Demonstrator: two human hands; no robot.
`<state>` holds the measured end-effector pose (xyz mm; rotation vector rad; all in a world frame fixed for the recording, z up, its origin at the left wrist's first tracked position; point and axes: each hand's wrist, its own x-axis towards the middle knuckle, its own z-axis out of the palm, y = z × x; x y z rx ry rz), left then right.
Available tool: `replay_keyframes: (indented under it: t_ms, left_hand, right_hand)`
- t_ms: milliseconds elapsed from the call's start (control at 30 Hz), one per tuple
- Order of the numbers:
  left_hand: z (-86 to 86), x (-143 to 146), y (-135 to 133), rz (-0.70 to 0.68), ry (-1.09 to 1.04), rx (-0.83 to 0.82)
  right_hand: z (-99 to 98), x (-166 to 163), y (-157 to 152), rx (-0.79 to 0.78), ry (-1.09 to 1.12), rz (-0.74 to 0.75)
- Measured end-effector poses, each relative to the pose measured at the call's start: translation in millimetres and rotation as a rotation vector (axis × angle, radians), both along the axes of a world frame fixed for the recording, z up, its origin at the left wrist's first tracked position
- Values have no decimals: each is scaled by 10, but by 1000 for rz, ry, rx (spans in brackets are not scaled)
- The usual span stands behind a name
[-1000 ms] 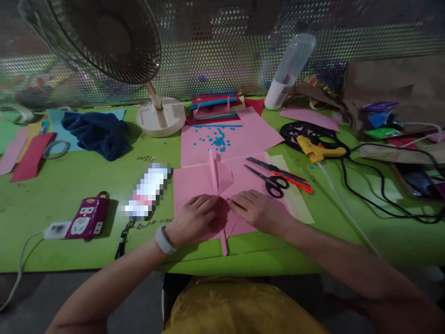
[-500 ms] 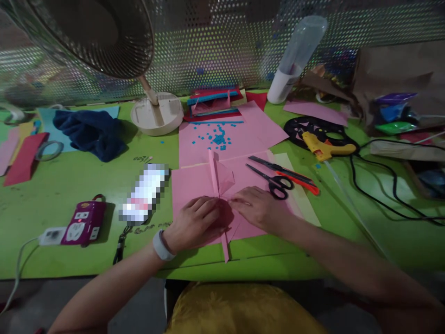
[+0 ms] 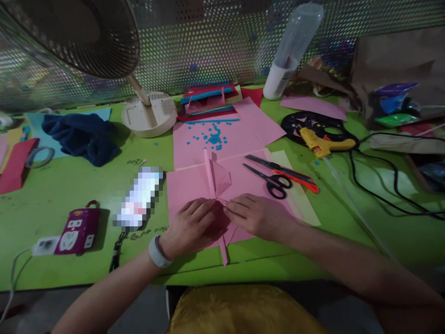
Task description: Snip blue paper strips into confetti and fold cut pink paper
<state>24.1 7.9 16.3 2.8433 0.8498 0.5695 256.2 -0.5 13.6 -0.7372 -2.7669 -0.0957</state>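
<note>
A folded pink paper piece (image 3: 217,178) with a long narrow spine lies on a pink sheet (image 3: 187,185) on the green table (image 3: 69,185). My left hand (image 3: 193,225) rests on the near part of the fold, fingers curled and pressing down on it. My right hand (image 3: 257,214) meets it from the right, fingertips pinching the paper at the crease. The spine's lower end (image 3: 224,253) sticks out past the table's front edge between my wrists.
Black-handled scissors (image 3: 274,182) and an orange cutter (image 3: 295,178) lie just right of the paper. A yellow glue gun (image 3: 323,144) with black cord (image 3: 382,195), a fan base (image 3: 149,113), a blue cloth (image 3: 81,134), a purple power strip (image 3: 78,229) and stacked coloured paper (image 3: 208,99) surround the work.
Both hands stay on the fold with only slight finger shifts. The view has tilted and shifted a little, so everything sits slightly lower and to the left.
</note>
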Motion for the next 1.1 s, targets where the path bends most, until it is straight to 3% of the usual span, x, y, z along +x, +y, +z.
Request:
replay_keyframes:
  t_ms: [167,267,600,1100]
  left_hand:
    - [2,-6,4,5,24,-11]
    - [6,-4,7,7,25,-11]
    - [-5,-16,0,9,34,-31]
    - [-25,-18,-23,31,35,-61]
  right_hand:
    - [-90,9,37,-100,142,-221]
    - [-129,5,65,-158,208,-275]
    - [-44,20,47,17,28,-86]
    - [-61,37,74,24,34,-13]
